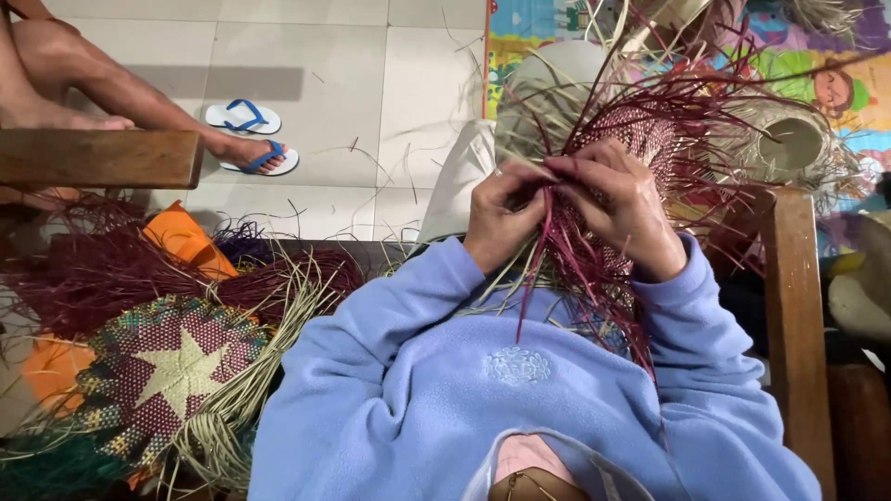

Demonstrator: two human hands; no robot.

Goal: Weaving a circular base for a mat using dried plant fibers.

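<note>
A round woven mat (172,371) with a pale star on a maroon centre lies at the lower left, ringed by loose green and pale straw (237,422). Behind it sits a heap of dark maroon strands (88,274), with orange cloth (186,239) showing through. A wooden bench (97,158) crosses the upper left, and another person's bare legs (70,79) reach past it to the white tiled floor (353,83). One foot wears a blue-strapped flip-flop (264,160); its mate (243,118) lies just beside it. A colourful play mat (835,74) covers the floor at the upper right, where a pale woven hat (789,139) rests near a wooden post (794,315).
</note>
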